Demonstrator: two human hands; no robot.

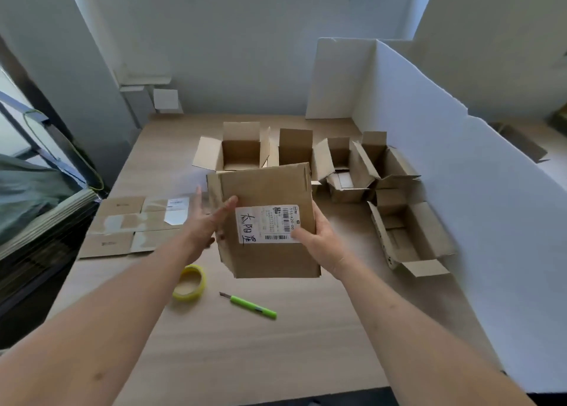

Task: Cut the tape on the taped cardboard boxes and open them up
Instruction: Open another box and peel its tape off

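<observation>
I hold a brown cardboard box (270, 191) with a white shipping label above the middle of the table. My left hand (208, 221) grips its left side, thumb on the front face. My right hand (316, 240) grips its lower right edge, thumb on the label. A green utility knife (250, 306) lies on the table below the box, blade pointing left. Beside it to the left sits a yellow roll of tape (190, 283).
Several opened cardboard boxes (239, 151) (408, 237) stand at the back and right of the wooden table (276, 344). Flattened cardboard (122, 227) lies at the left. A white partition board (460, 175) walls the right side.
</observation>
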